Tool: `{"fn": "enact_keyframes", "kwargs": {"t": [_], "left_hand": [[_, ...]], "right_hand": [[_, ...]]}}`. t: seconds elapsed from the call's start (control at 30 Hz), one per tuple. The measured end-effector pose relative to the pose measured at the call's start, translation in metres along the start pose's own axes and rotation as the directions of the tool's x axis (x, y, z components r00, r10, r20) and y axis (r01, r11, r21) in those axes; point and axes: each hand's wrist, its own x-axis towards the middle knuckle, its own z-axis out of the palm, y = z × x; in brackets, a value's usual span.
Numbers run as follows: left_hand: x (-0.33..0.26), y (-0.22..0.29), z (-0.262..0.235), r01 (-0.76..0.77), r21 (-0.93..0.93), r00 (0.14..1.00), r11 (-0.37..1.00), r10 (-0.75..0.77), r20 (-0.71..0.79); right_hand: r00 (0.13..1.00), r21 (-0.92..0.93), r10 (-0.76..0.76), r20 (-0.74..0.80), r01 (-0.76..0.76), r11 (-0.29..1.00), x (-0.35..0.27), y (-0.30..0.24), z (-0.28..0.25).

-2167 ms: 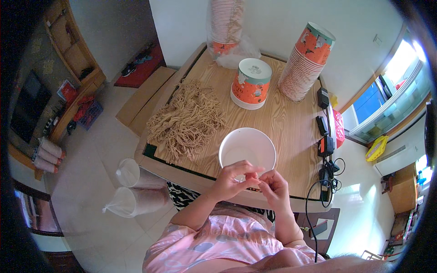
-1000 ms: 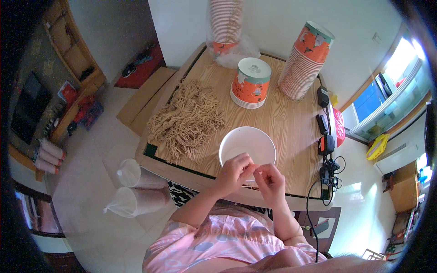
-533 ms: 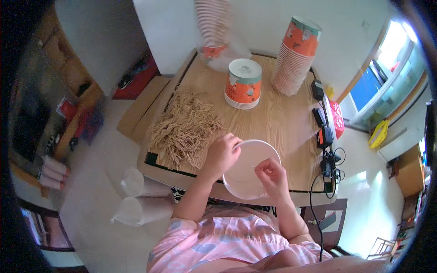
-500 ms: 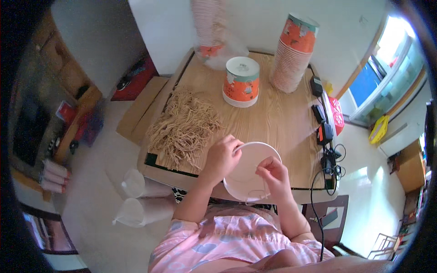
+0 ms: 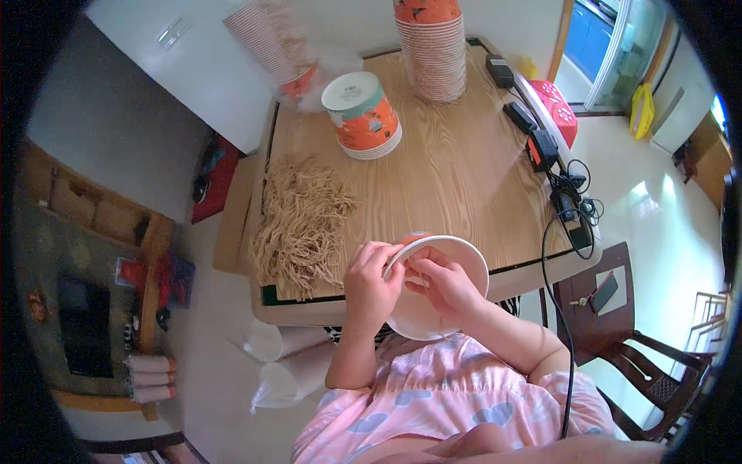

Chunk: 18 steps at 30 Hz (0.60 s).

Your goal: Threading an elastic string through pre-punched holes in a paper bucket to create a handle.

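Note:
A paper tub [image 5: 411, 319] with a white inside is tilted open towards me at the table's near edge. My left hand [image 5: 372, 280] grips its left rim, the thumb on the inside and the fingers outside. Inside the mouth, close to that rim, my right hand [image 5: 448, 288] is closed in a pinch. A thin pale string [image 5: 443, 328] trails below it across the tub; its upper end is hidden by my fingers. A pile of beige twisted cords [image 5: 303, 228] lies left of the tub. Beyond stands a short upside-down stack of orange and green paper tubs [image 5: 365, 127].
A tall tub stack [image 5: 433, 62] stands at the table's [image 5: 456, 170] far side, another leaning stack [image 5: 270, 42] in plastic at far left. Black power adapters [image 5: 541, 148] and cables line the right edge. Bagged tubs [image 5: 282, 379] lie on the floor; a dark chair [image 5: 603, 309] is at right.
My right hand has moved left and deeper into the tub, up against the left rim near my left hand. The view has shifted, so the table's things appear displaced.

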Motion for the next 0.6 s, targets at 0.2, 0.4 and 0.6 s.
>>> {"fn": "enact_keyframes", "kwargs": {"t": [0.2, 0.4, 0.6], "left_hand": [[-0.002, 0.002, -0.002, 0.021, -0.006, 0.999, 1.000, -0.020, 0.035], [0.001, 0.004, -0.006, 0.013, 0.026, 0.999, 1.000, -0.014, 0.042], [0.002, 0.003, -0.007, -0.009, 0.013, 0.999, 1.000, 0.008, 0.051]], "right_hand": [[1.000, -0.002, -0.030, -0.003, 0.030, 1.000, 0.001, -0.002, 0.004], [0.999, -0.018, -0.035, 0.005, 0.035, 0.999, 0.006, -0.002, 0.001], [1.000, -0.055, 0.003, 0.022, -0.002, 0.999, 0.010, 0.003, -0.003]]}}
